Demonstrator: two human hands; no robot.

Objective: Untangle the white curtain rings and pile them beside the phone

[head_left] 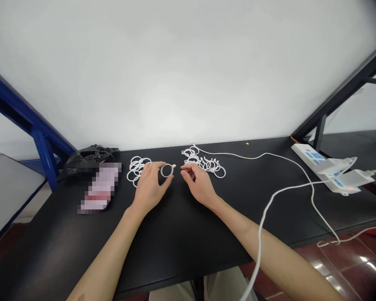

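Left fingers point(168, 182) pinch white ring point(172, 168); right fingers point(188, 177) slightly parted; cable point(262, 223) crosses right forearm point(238, 223), power strip point(310, 155) beyond.

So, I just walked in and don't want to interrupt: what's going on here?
A person's left hand holds a single white ring between thumb and fingers above the black table. The right hand is beside it, fingers curled; whether it holds anything is unclear. Loose white rings lie in two groups, one beyond each hand: left and right.

Blk plastic bag point(81, 161) L; wht pwr strip point(313, 157) R w/ cable point(260, 236)
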